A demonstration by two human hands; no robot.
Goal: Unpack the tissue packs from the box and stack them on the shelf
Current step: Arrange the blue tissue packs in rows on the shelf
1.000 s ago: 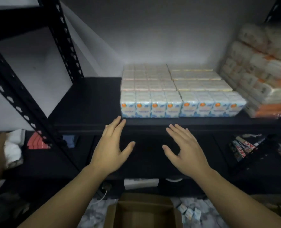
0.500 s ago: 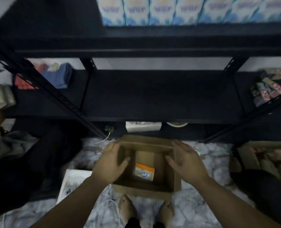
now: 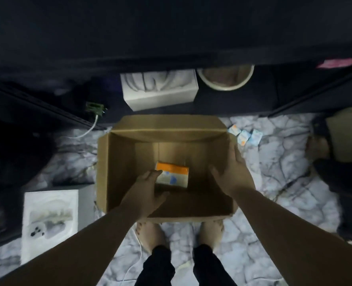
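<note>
1. Both hands have dropped from the shelf front, where they hovered a second ago, down into the box (image 3: 164, 129) at the centre of the frame; the view has tilted with them, so the stocked shelf row is no longer visible.
2. Left hand (image 3: 145, 193), centre of frame, reaches inside the box with fingers fairly straight; its fingertips touch the left edge of the pack (image 3: 174, 174). It has not closed round it.
3. Right hand (image 3: 230, 174), right of centre, rests open over the box's right wall, thumb inside, fingers spread along the rim.
4. One tissue pack, orange on top and white with blue below, lies on the box floor just above the left hand. No other pack shows in the box.
5. Three small packs (image 3: 245, 136) lie on the marbled floor (image 3: 284, 172), upper right of the box.
6. Dark shelf (image 3: 171, 38) fills the top of the frame; nothing stacked there can be seen from this angle.
7. Judged progress: nearly finished. Remaining work looks like gripping this last pack, lifting it to the shelf, and perhaps collecting the three on the floor.
8. Bare feet (image 3: 150, 234) stand just below the box.
</note>
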